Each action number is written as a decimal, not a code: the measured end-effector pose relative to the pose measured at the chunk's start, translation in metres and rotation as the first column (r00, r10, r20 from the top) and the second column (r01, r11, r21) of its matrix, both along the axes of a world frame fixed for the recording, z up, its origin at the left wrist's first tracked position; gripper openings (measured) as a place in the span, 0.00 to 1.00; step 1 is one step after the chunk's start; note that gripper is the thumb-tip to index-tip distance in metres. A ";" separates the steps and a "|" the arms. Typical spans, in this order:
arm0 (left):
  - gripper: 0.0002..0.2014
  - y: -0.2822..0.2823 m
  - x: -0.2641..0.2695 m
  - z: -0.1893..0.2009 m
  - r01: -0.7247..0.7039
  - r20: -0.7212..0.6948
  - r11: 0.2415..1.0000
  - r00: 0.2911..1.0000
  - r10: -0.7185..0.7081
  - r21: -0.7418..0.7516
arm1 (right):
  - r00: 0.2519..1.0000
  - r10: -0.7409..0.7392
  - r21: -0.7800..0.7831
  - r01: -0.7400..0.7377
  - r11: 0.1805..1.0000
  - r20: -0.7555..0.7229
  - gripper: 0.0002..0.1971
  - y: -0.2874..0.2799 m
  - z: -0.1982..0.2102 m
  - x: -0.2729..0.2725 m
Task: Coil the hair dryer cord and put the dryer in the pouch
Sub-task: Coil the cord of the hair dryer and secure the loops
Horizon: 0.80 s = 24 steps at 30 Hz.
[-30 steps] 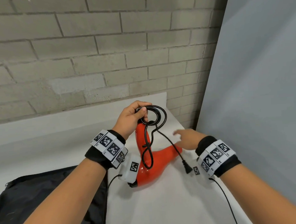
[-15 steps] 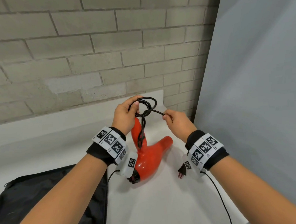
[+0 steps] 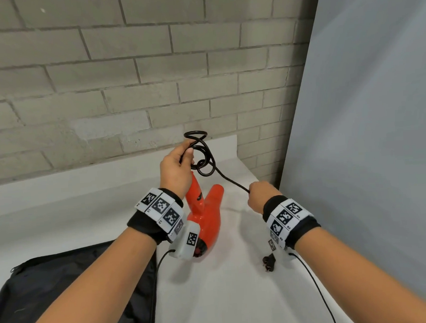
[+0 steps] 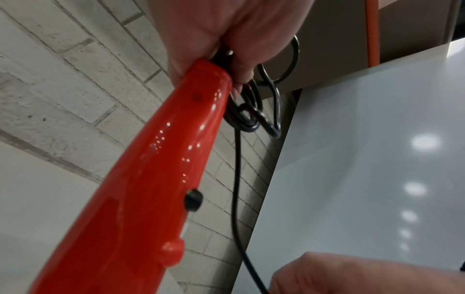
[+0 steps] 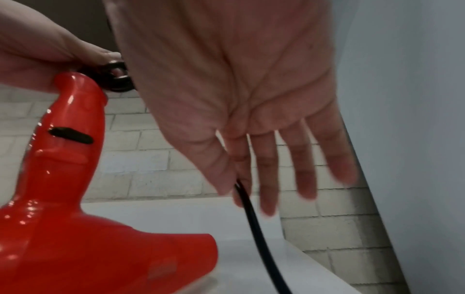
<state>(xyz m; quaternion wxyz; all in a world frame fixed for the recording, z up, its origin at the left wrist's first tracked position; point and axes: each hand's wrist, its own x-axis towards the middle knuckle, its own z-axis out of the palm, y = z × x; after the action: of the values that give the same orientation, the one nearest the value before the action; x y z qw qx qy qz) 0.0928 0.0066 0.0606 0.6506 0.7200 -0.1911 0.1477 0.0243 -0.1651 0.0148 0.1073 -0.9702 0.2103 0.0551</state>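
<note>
My left hand [image 3: 178,163] grips the top of the red hair dryer's [image 3: 206,215] handle together with several loose loops of black cord [image 3: 201,149]. The dryer stands nozzle-up, with its body on the white table [image 3: 215,306]. From the loops a straight run of cord slants down to my right hand [image 3: 255,196]. The right wrist view shows thumb and forefinger pinching the cord [image 5: 247,206], the other fingers straight. The plug [image 3: 269,262] hangs below my right wrist. The left wrist view shows the handle [image 4: 151,169] and the loops [image 4: 254,117]. The black pouch [image 3: 65,290] lies flat at lower left.
A grey brick wall [image 3: 128,91] runs behind the table. A grey panel [image 3: 368,151] stands close along the table's right edge. Thin black sensor cables [image 3: 314,285] trail from both wristbands.
A second ago my right hand was open by the nozzle. It then pinched the cord near the loops and has since moved down and right, drawing that stretch straight. The plug left the table.
</note>
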 end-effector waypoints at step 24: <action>0.14 0.012 0.002 0.000 0.015 -0.024 0.996 1.000 -0.017 -0.083 | 0.841 -0.005 0.415 -0.262 0.871 0.541 0.14 0.016 0.012 0.028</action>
<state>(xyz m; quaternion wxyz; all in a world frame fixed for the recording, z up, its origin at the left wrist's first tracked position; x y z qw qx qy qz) 0.0947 0.0182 0.0604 0.6832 0.6928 -0.1824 0.1413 0.0521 -0.1491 0.0268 0.3901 -0.9035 0.0854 -0.1555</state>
